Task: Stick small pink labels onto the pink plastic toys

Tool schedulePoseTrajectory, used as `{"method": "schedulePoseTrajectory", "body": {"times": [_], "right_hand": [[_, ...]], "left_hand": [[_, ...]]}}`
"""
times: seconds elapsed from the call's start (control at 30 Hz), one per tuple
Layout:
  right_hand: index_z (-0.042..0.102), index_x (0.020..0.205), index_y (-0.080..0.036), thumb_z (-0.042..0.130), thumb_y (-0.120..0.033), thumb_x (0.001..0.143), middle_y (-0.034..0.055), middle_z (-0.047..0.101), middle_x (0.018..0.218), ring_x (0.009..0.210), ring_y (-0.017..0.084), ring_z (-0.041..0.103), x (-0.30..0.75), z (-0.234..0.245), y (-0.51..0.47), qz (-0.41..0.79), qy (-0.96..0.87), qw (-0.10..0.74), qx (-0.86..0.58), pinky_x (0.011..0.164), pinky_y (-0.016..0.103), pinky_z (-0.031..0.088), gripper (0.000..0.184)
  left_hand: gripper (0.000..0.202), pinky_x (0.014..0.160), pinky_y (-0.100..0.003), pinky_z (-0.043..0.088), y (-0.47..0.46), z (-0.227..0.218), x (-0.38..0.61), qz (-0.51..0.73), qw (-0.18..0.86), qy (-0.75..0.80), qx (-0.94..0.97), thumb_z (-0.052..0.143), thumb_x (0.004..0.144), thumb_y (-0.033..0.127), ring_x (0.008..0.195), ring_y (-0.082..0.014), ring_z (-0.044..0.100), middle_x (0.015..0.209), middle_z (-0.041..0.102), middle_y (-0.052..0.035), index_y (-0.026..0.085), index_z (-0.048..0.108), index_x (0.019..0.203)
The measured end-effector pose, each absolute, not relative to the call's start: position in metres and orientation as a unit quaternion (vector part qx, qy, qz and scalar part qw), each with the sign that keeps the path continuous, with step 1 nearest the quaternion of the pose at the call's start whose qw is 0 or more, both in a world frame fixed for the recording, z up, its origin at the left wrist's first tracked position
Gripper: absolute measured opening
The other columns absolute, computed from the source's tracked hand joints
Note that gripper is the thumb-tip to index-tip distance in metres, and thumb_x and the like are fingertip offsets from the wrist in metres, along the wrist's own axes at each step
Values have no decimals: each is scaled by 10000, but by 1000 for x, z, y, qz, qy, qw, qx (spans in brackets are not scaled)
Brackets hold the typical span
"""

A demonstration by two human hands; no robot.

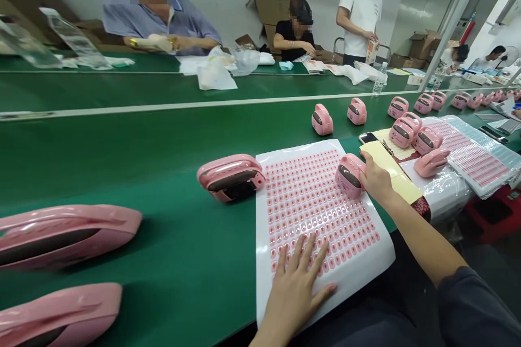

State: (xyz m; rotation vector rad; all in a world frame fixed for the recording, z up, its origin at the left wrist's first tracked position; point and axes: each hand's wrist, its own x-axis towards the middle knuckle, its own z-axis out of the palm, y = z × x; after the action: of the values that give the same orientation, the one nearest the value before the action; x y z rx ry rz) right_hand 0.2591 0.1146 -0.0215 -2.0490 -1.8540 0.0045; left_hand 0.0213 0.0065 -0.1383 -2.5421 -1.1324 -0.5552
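Note:
My left hand [295, 282] lies flat with fingers spread on the lower part of a white sheet of stickers [280, 293], which carries rows of small pink and red labels. At the sheet's right edge my right hand [377, 178] is wrapped round the side of a small pink device [350, 176] with a dark oval front panel. The palm side of that hand is hidden. Beyond the sheet's left edge rests another pink device with a carrying handle [231, 176].
More pink devices [69, 236] stand at the left, and several line the green work surface [195, 293] at right. Beside my right hand are yellow paper [391, 171], a phone [368, 138] and stacked sticker sheets [474, 157]. Co-workers sit and stand across the table.

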Motion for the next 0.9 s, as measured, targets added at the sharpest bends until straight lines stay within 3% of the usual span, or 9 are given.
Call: {"method": "schedulePoseTrajectory", "body": {"times": [0.13,0.23,0.43,0.53,0.63,0.73,0.9], "right_hand": [[386,1349,-156,512,-247,860,117,655,1171,955,256,668,267,-23,109,14,-678,233,-697,792,353,538,513],[369,1355,-174,524,-309,858,126,613,1216,1028,264,630,272,-27,104,30,-697,277,-661,811,374,536,538],[352,1348,-159,512,-365,873,136,574,1042,822,229,599,287,-56,60,10,-683,418,-599,743,413,542,542],[437,1273,-190,592,-279,825,93,592,973,844,218,600,301,-77,24,134,-748,364,-539,767,395,546,483],[467,1257,-212,657,-196,760,106,600,1110,1054,248,579,312,-99,-3,257,-782,262,-504,907,430,508,532],[444,1297,-207,648,-161,764,137,572,1226,1168,270,531,316,-117,-14,236,-789,257,-505,989,478,455,572],[447,1316,-235,544,-148,844,123,655,1124,1048,266,626,309,-142,-12,97,-813,323,-475,875,470,545,490]], "left_hand": [[728,1039,-537,185,0,-139,19,-184,138,-396,-889,447,766,685,1223,-373,469,1341,551,-126,283,436,1373],[654,1046,-537,157,-5,-136,16,-188,162,-379,-892,419,803,651,1191,-372,498,1297,585,-148,257,517,1316],[402,1033,-516,199,-5,-129,13,-211,219,-362,-881,322,925,335,1068,-326,600,1174,674,-104,272,636,1169],[413,994,-498,293,-3,-126,18,-231,226,-345,-881,303,946,354,1032,-319,623,1132,697,-82,231,660,1113],[409,928,-419,411,0,-125,26,-250,211,-301,-896,306,963,349,1034,-275,633,1121,706,-42,181,642,1125],[358,885,-364,481,1,-126,32,-256,181,-283,-907,332,964,267,1050,-230,635,1113,710,-28,165,622,1148],[337,871,-375,520,0,-132,35,-290,145,-302,-897,433,934,201,1050,-233,643,1102,713,-41,194,558,1247]]}}
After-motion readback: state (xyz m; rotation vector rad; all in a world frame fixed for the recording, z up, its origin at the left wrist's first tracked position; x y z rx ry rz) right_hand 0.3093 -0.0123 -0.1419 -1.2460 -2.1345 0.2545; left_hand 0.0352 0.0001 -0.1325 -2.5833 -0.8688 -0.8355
